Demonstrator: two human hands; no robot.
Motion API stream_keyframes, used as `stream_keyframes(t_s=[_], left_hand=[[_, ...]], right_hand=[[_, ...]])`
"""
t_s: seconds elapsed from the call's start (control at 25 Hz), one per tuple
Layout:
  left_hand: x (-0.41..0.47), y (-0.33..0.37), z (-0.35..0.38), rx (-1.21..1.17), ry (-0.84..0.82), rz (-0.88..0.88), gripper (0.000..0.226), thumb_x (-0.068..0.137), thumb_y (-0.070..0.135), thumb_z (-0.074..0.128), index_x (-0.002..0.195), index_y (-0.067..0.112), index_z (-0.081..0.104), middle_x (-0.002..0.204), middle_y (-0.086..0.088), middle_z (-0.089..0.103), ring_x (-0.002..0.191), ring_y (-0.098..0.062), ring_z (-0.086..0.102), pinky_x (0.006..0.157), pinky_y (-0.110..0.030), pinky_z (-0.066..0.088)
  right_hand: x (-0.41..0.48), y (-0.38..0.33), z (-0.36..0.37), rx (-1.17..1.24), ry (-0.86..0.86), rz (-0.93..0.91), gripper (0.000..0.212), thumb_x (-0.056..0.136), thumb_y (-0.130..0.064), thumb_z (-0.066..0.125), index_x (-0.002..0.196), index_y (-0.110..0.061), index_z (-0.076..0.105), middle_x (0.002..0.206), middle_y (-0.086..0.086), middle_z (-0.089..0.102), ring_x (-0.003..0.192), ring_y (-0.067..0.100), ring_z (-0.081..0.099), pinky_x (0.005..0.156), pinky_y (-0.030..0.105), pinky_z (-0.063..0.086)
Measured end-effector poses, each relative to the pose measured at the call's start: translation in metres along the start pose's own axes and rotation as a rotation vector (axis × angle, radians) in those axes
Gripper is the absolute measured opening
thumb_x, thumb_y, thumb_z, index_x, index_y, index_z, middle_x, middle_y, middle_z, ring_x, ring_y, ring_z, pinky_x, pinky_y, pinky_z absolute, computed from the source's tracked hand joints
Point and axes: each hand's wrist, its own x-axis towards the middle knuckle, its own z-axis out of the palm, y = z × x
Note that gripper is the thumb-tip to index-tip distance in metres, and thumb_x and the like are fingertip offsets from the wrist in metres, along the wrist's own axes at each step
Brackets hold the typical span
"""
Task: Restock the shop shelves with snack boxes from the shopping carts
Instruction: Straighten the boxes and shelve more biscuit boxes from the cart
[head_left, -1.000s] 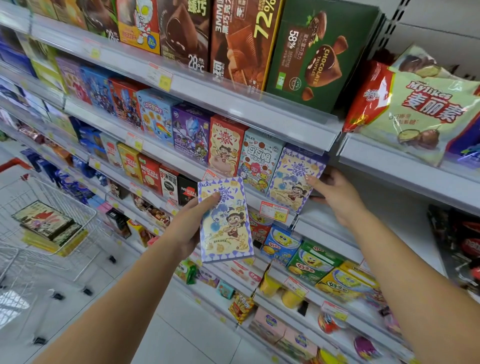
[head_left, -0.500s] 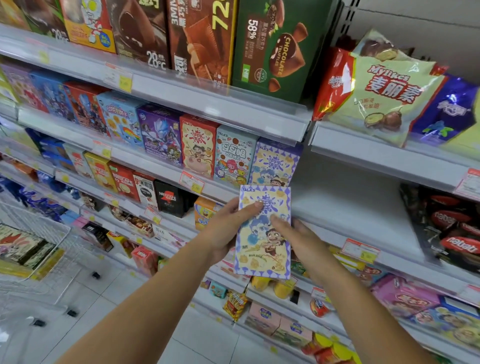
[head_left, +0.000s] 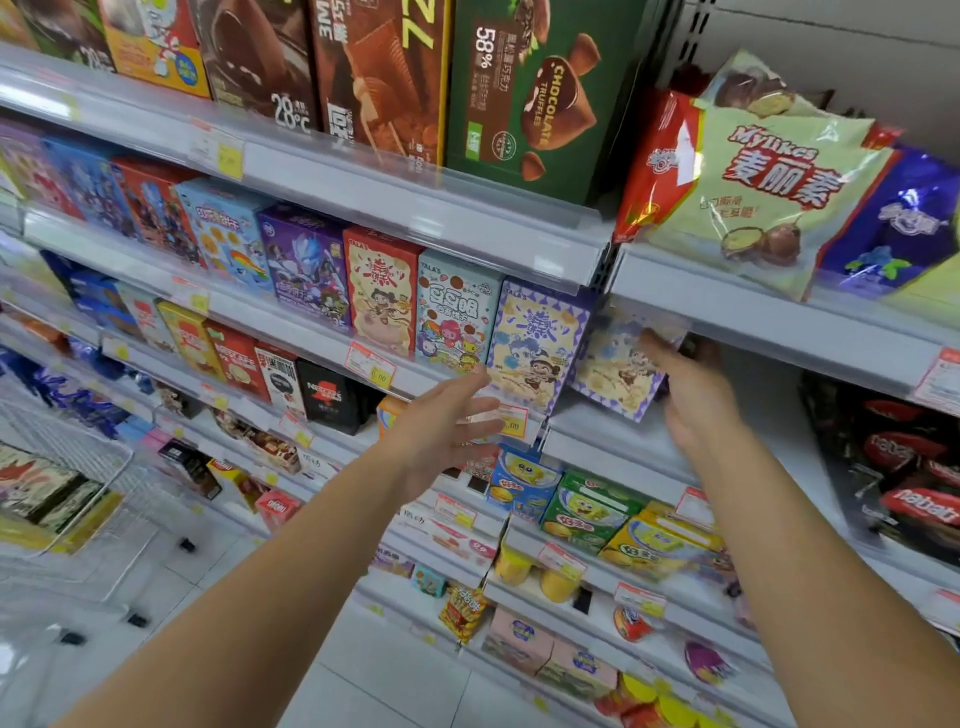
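A purple-and-white snack box (head_left: 615, 364) stands tilted on the second shelf (head_left: 613, 436), just right of an identical box (head_left: 535, 343) that ends the row. My right hand (head_left: 691, 400) grips the tilted box by its right edge, thumb on its front; the box is blurred. My left hand (head_left: 447, 431) hovers in front of the shelf edge below the row, fingers spread and holding nothing.
A wire shopping cart (head_left: 78, 457) with flat boxes inside stands at the lower left. Chocolate boxes (head_left: 524, 88) and snack bags (head_left: 774, 192) fill the shelf above. Bare shelf lies to the right of the tilted box. Lower shelves hold small boxes and cups.
The box went from both hands in front of the shelves up and right onto the second shelf. My left hand let go of it; my right hand carried it in.
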Motion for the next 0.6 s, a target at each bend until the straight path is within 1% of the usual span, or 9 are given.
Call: stream_keyframes(t_s=[0.04,0.08,0.16,0.24,0.32,0.36,0.44,0.52,0.6], left_hand=[[0.001,0.001,-0.001,-0.007,0.010,0.001,0.054,0.096,0.049,0.053,0.142,0.022,0.047,0.133,-0.004,0.059,0.116,-0.025,0.063,0.093,-0.042,0.055],[0.003,0.002,-0.002,-0.018,0.019,0.002,0.054,0.096,0.049,0.052,0.142,0.021,0.046,0.133,-0.005,0.059,0.116,-0.026,0.062,0.092,-0.040,0.055],[0.006,0.002,0.000,-0.041,0.022,-0.006,0.055,0.097,0.050,0.051,0.143,0.021,0.045,0.134,-0.005,0.059,0.117,-0.026,0.061,0.092,-0.040,0.055],[0.009,0.001,0.005,-0.053,0.007,-0.013,0.054,0.098,0.051,0.049,0.143,0.022,0.046,0.135,-0.005,0.058,0.118,-0.026,0.061,0.097,-0.043,0.053],[0.014,0.001,0.012,-0.066,0.001,-0.014,0.052,0.097,0.051,0.049,0.141,0.023,0.049,0.135,-0.005,0.058,0.117,-0.027,0.062,0.099,-0.046,0.052],[0.016,0.002,0.014,-0.074,0.001,-0.016,0.051,0.097,0.052,0.049,0.139,0.023,0.050,0.135,-0.006,0.057,0.116,-0.028,0.062,0.099,-0.047,0.052],[0.021,0.002,0.020,-0.084,0.005,-0.012,0.051,0.097,0.053,0.048,0.138,0.022,0.052,0.135,-0.008,0.057,0.116,-0.029,0.062,0.098,-0.047,0.052],[0.024,0.000,0.024,-0.089,0.007,-0.005,0.052,0.097,0.053,0.048,0.138,0.022,0.051,0.135,-0.009,0.056,0.117,-0.030,0.061,0.099,-0.048,0.052],[0.026,0.000,0.027,-0.089,0.013,-0.004,0.051,0.097,0.053,0.048,0.138,0.023,0.052,0.135,-0.009,0.056,0.118,-0.030,0.061,0.098,-0.048,0.052]], right_hand=[[0.007,0.001,0.003,0.013,0.001,0.001,0.038,0.086,-0.006,0.069,0.118,-0.017,0.051,0.099,-0.001,0.069,0.077,0.012,0.070,0.066,0.030,0.056],[0.013,0.002,0.006,0.007,-0.017,0.007,0.031,0.087,-0.004,0.068,0.112,-0.016,0.053,0.093,-0.002,0.071,0.074,0.011,0.070,0.062,0.028,0.057],[0.020,0.008,0.013,-0.024,-0.092,0.039,0.016,0.089,-0.002,0.061,0.093,-0.016,0.055,0.074,-0.005,0.071,0.067,0.011,0.068,0.056,0.023,0.054],[0.024,0.016,0.024,0.015,-0.130,0.094,0.010,0.086,-0.007,0.051,0.081,-0.016,0.052,0.064,-0.004,0.064,0.060,0.012,0.058,0.056,0.023,0.045],[0.026,0.023,0.034,0.104,-0.156,0.150,0.011,0.083,-0.012,0.042,0.073,-0.017,0.046,0.058,-0.002,0.057,0.055,0.013,0.049,0.055,0.026,0.035],[0.028,0.027,0.040,0.153,-0.165,0.168,0.012,0.081,-0.015,0.040,0.070,-0.018,0.043,0.057,-0.001,0.053,0.056,0.014,0.044,0.055,0.027,0.032],[0.027,0.030,0.051,0.190,-0.179,0.173,0.015,0.084,-0.018,0.036,0.070,-0.020,0.042,0.064,0.001,0.050,0.062,0.016,0.039,0.058,0.029,0.029],[0.025,0.033,0.057,0.169,-0.206,0.172,0.027,0.094,-0.018,0.029,0.072,-0.021,0.045,0.069,0.001,0.055,0.064,0.014,0.044,0.061,0.029,0.032],[0.021,0.034,0.061,0.152,-0.217,0.174,0.034,0.099,-0.020,0.024,0.074,-0.020,0.048,0.071,0.000,0.060,0.065,0.013,0.048,0.063,0.028,0.035]])
